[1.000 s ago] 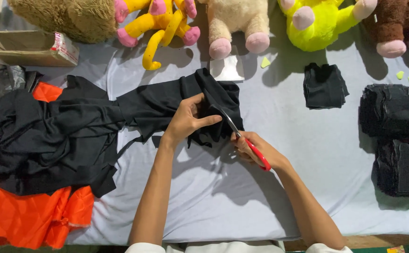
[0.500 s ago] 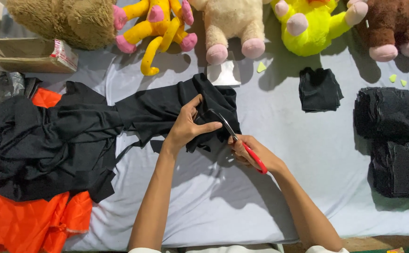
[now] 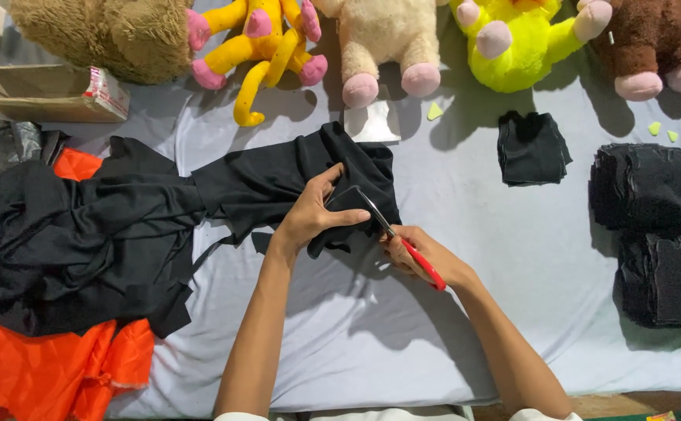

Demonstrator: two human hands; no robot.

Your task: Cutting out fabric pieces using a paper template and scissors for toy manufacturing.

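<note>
Two hands: both yours, at the black fabric (image 3: 223, 195) on the grey sheet (image 3: 371, 327).
Left hand (image 3: 313, 218): pinches a fabric fold.
Right hand (image 3: 426, 253): closed around red-handled scissors (image 3: 399, 238), blades in fabric.

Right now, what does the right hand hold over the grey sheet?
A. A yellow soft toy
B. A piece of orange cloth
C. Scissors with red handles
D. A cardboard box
C: the right hand grips scissors with red handles, and the blades reach into the black cloth that the left hand pinches.
</note>
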